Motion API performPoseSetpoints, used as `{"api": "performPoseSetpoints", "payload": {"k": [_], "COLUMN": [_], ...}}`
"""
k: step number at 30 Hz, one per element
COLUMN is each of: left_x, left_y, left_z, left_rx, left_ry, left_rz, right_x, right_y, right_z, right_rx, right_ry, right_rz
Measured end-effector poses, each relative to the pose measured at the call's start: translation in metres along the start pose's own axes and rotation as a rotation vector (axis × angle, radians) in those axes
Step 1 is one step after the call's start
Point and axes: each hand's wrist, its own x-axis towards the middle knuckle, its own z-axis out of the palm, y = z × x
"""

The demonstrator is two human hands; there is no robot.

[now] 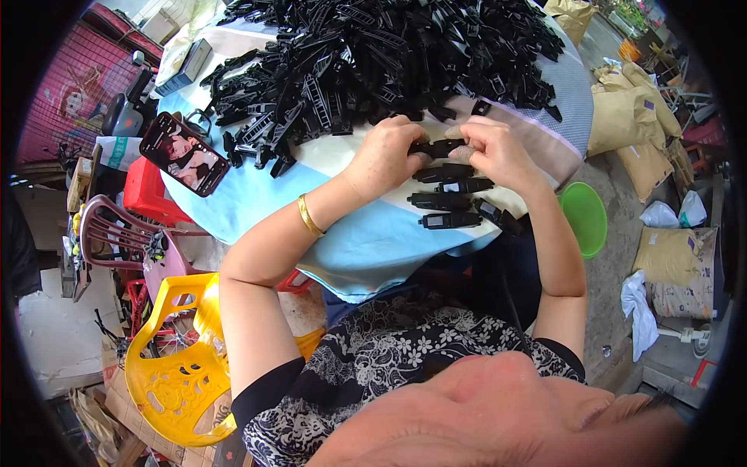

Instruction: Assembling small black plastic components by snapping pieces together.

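A phone (187,154) lies at the left of a cloth-covered bench (342,237), its lit screen carrying a picture and small lettering too fine to read; behind it stands a small box (185,68), whose print is equally unclear. A large heap of black plastic parts (381,58) covers the far side of the bench and is cut off by the top edge, single pieces hard to tell apart. The person's head (482,397) fills the lower right, and the fisheye rim darkens the corners. Near the middle of the bench, both hands meet on one black part (439,148) – the left hand (387,156) has a narrow grip on its left end, the right hand (498,154) pinches its right end, and the fingers partly hide it. Just below, on the near side, lies a short column of similar black pieces (442,201), one slanting at its right – a pale patch shows on another.
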Motion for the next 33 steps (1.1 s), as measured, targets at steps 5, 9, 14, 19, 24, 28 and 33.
{"api": "performPoseSetpoints", "payload": {"k": [5,9,14,19,24,28,33], "left_x": [0.0,0.005,0.006,0.017,0.039,0.045,0.041], "left_y": [0.0,0.003,0.003,-0.005,-0.014,-0.017,-0.017], "left_z": [-0.004,-0.005,0.009,-0.019,-0.002,0.017,0.016], "left_rx": [0.014,0.011,0.02,-0.059,0.394,0.655,0.506], "left_ry": [0.011,-0.008,0.058,-0.304,0.175,0.149,0.23], "left_rz": [-0.018,-0.003,0.079,0.056,0.258,0.23,0.238], "right_x": [-0.006,-0.002,0.008,0.016,0.028,0.032,0.011], "right_y": [0.011,0.014,0.008,0.005,0.012,0.02,-0.003], "right_z": [-0.007,-0.005,0.001,-0.006,0.002,0.007,-0.011], "right_rx": [-0.3,-0.313,-0.293,-0.047,-0.436,-0.484,-0.68], "right_ry": [0.16,0.142,0.134,-0.145,0.326,0.239,0.208], "right_rz": [-0.216,-0.245,-0.367,-0.143,-0.355,-0.296,-0.283]}}
